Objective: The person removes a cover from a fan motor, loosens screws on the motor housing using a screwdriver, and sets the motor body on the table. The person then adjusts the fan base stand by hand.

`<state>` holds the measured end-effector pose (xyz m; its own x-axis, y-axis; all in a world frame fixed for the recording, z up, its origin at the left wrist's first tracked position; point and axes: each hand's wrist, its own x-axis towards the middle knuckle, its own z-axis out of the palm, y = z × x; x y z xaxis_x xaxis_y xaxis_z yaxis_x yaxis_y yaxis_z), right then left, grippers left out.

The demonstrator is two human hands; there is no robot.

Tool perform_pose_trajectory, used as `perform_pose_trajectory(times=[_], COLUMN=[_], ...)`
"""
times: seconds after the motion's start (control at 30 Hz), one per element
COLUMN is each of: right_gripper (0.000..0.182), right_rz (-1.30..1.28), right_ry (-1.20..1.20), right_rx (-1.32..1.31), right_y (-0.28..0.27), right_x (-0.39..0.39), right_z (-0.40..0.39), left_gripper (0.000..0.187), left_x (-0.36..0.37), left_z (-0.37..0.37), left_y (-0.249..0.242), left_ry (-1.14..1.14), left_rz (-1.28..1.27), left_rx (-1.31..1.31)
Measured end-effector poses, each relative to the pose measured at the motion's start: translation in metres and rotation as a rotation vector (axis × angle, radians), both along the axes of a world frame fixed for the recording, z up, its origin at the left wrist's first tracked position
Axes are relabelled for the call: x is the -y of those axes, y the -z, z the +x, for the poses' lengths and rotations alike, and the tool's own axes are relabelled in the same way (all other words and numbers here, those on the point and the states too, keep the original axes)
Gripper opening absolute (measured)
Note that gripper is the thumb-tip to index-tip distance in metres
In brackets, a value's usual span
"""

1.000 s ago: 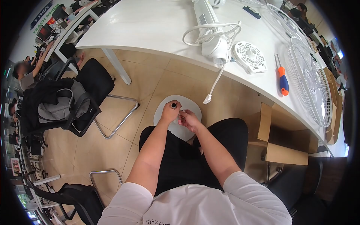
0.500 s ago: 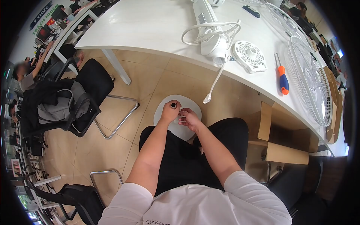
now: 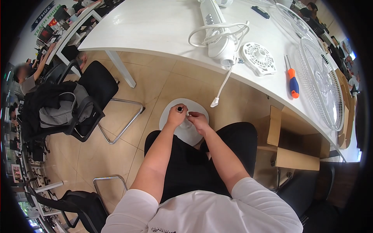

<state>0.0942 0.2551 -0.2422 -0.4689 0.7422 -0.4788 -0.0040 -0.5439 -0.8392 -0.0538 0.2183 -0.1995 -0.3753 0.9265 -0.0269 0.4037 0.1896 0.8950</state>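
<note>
Head view: the person sits with both forearms stretched out over their lap, and the hands meet above a round white base [image 3: 193,134] that lies on the tiled floor just beyond the knees; the left hand [image 3: 176,115] is curled shut around a small dark-tipped tool [image 3: 180,109], whose end pokes up out of the fist; the right hand [image 3: 198,120] is bent down with its fingers pinched close together on a small part at the middle of the base, too small to make out; the two hands are just beside each other, almost touching; a white plug [image 3: 214,102] dangles on its cord from the desk edge, just beyond the base; on the white desk [image 3: 155,27] at the far side lies a white fan body [image 3: 219,42] with its coiled cord, and to its right a round white vented cover [image 3: 258,58]; further right an orange-and-blue screwdriver [image 3: 293,83] lies beside a wire fan grille [image 3: 320,83]; under the desk at the right stands an open cardboard box [image 3: 295,147]; at the left a black chair [image 3: 97,83] stands near another with a grey backpack [image 3: 62,108] on it.
</note>
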Motion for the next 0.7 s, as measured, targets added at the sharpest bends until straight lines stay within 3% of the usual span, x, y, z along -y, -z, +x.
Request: perform_pose_trajectory(times=[0.03, 0.07, 0.13, 0.23, 0.37, 0.47, 0.53, 0.57, 0.63, 0.7], right_gripper=[0.047, 0.047, 0.042, 0.034, 0.029, 0.025, 0.026, 0.026, 0.041, 0.046], right_rz=[0.159, 0.159, 0.514, 0.698, 0.743, 0.634, 0.05, 0.051, -0.317, -0.449], right_ry=[-0.064, -0.064, -0.232, -0.139, -0.193, -0.176, 0.025, 0.025, 0.064, -0.024], right_rx=[0.149, 0.149, 0.454, 0.404, 0.426, 0.267, -0.093, -0.092, -0.136, -0.116], right_y=[-0.001, -0.002, -0.008, -0.011, -0.016, -0.008, -0.022, -0.029, -0.037, -0.033], right_x=[0.0, -0.001, -0.001, 0.007, 0.011, 0.013, 0.017, 0.015, 0.005, 0.0], right_z=[0.0, 0.001, 0.002, 0.0, -0.002, -0.004, -0.006, -0.004, 0.0, -0.001], left_gripper=[0.021, 0.021, 0.021, 0.021, 0.021, 0.021, 0.02, 0.02, 0.02, 0.02], left_x=[0.0, 0.0, 0.001, 0.001, 0.001, 0.001, 0.001, 0.001, 0.001, 0.0], left_z=[0.0, 0.0, 0.0, 0.0, 0.0, 0.0, 0.0, 0.0, 0.0, 0.0], left_y=[0.0, 0.0, -0.002, -0.003, -0.001, -0.003, -0.004, -0.005, -0.003, -0.001], left_ry=[-0.006, -0.006, 0.0, -0.003, -0.004, -0.004, 0.003, 0.003, 0.0, -0.004], left_rz=[-0.005, -0.005, -0.009, -0.014, 0.001, -0.027, -0.022, -0.021, -0.001, 0.001], left_rx=[-0.007, -0.007, 0.042, 0.029, 0.011, 0.007, 0.016, 0.018, 0.016, 0.02])
